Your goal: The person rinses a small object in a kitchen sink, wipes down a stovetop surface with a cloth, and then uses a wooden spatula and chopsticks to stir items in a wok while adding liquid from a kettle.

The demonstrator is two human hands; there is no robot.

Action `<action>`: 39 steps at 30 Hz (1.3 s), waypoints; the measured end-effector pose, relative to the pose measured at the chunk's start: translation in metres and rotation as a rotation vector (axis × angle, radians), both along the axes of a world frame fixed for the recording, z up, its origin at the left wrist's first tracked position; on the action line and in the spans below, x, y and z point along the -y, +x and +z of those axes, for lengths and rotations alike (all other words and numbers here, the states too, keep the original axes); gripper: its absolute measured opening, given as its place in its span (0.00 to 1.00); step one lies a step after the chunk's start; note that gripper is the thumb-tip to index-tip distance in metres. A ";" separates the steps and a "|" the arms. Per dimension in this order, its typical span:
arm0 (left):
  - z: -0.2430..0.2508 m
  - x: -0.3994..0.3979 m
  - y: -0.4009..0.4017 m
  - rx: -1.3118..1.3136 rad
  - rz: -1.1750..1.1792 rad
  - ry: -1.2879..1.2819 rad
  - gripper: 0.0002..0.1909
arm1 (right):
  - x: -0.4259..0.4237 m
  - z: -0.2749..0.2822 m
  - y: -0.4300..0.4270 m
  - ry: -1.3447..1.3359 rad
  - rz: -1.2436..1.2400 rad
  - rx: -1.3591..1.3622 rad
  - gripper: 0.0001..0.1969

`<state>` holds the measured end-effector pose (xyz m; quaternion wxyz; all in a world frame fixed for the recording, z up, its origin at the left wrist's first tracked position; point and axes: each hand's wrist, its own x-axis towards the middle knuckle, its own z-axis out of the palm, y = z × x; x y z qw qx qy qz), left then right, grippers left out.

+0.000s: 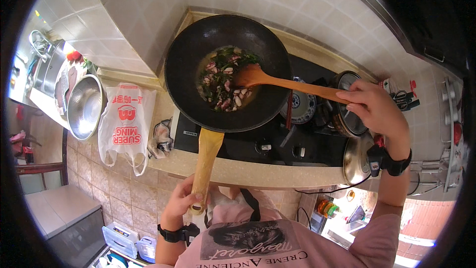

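Note:
A large black wok [186, 82] stands at the left of the black gas stove [238, 147], and its yellow handle [210, 152] points towards me. My left hand [183, 196] is closed around the end of that handle. Between the fingers and thumb of my right hand [372, 106] is the shaft of a wooden spatula [297, 86]. The spatula's broad head rests in the chopped greens and pinkish-white pieces [223, 78], which lie in some liquid at the wok's bottom.
Right of the wok are a blue-and-white plate [306, 109], red chopsticks [289, 113] and a lidded pot [347, 115]. A metal pan [355, 156] is at the counter's right end. To the left lie a crumpled cloth [161, 139], a plastic bag [126, 119] and a metal bowl [85, 108].

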<state>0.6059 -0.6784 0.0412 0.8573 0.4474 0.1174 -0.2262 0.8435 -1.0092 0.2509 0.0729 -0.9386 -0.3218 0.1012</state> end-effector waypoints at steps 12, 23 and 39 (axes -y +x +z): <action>0.012 0.015 -0.005 0.033 0.134 0.167 0.30 | 0.023 0.004 -0.013 -0.009 -0.032 0.020 0.13; -0.010 0.012 -0.050 0.122 0.428 0.268 0.31 | 0.032 -0.060 -0.012 0.169 -0.037 0.038 0.14; -0.010 0.014 -0.090 0.049 0.495 0.130 0.32 | 0.048 -0.089 -0.017 0.384 -0.094 0.023 0.15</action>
